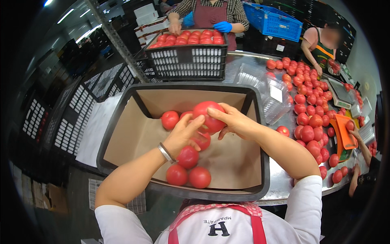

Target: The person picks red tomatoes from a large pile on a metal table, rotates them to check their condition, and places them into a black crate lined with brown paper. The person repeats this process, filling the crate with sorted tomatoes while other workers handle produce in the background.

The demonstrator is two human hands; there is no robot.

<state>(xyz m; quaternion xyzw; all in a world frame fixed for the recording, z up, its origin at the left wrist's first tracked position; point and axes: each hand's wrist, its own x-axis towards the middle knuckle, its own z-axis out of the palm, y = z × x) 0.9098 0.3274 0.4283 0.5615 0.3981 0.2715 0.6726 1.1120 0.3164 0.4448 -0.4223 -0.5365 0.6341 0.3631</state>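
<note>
Above the lined black plastic crate (pixel 263 170), my right hand (pixel 236 120) grips a large red tomato (pixel 208 111), its thumb on top. My left hand (pixel 179 134), with a metal bangle at the wrist, is at the tomato's lower left, fingers spread. The left thumb overlaps the tomato's edge; I cannot tell whether it presses on it. Brown paperboard lining (pixel 128 131) covers the crate's walls and floor. Several tomatoes lie inside, including one at the back (pixel 170 120) and two near the front, left (pixel 176 174) and right (pixel 200 177). My hands partly hide others.
A second black crate (pixel 186 64) full of tomatoes stands beyond, with a person behind it. Clear plastic trays (pixel 275 97) and many loose tomatoes (pixel 306 132) occupy the metal table (pixel 280 186) to the right. Other people's hands work there near an orange scale (pixel 345 131). A metal post (pixel 117 42) rises left.
</note>
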